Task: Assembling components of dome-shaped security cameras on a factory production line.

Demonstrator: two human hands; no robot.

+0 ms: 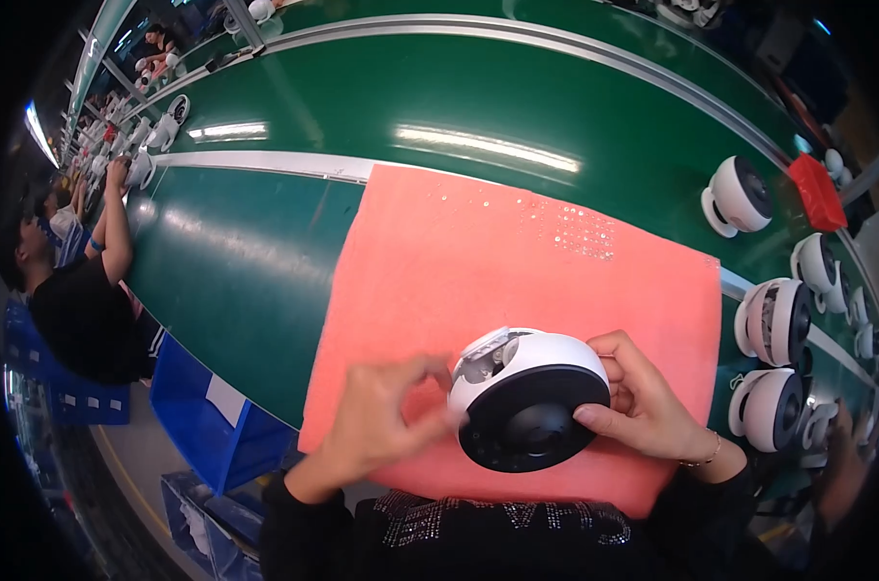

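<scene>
Long green belt point(381, 107) runs across. Pink mat point(517, 281) lies on it. More round white cameras point(740, 197) wait at right side. Round white camera with black face point(528, 399) sits over mat, near edge. Right hand point(643, 399) wraps around its side. Left hand point(381, 418) fingers pinched together, touching its left edge.

The right hand point(643, 402) wrapped round the far side of the round white camera point(528, 397), so that side was hidden, and most of its fingers were tucked behind it. The left hand point(381, 416) was blurry, and what its fingertips pinched was too small to tell. The pink mat point(517, 261) went under both hands and its near edge was hidden by dark sleeves. On the right, more white cameras point(773, 324) ran off into the dark rim. Far on the left, the people point(81, 290) were small and unclear.
</scene>
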